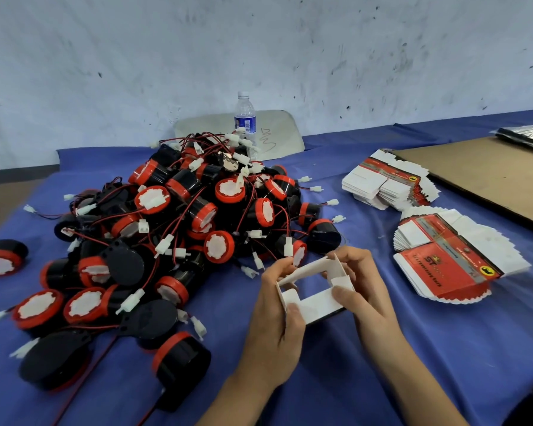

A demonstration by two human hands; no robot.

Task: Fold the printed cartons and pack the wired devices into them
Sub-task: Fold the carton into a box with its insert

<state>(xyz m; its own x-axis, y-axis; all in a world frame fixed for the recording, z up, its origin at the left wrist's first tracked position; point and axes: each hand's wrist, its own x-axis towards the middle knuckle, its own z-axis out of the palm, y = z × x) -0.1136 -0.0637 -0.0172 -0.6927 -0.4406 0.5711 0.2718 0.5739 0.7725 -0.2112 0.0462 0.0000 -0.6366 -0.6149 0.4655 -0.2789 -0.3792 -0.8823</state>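
Note:
A white carton [313,298], opened into a square tube with its flaps loose, is held just above the blue table cover. My left hand [279,305] grips its left side, thumb on the near wall. My right hand [362,290] pinches its right side, thumb pressing a flap. A big heap of black and red wired devices [179,229] with white plugs lies to the left. Two stacks of flat printed cartons [388,182] [450,265] lie fanned out to the right.
A water bottle [245,119] stands behind the heap, in front of a pale chair back [277,130]. A brown board [486,179] covers the table's right side, with a dark shiny bag [526,135] at its far end. The blue table cover [443,348] shows near my hands.

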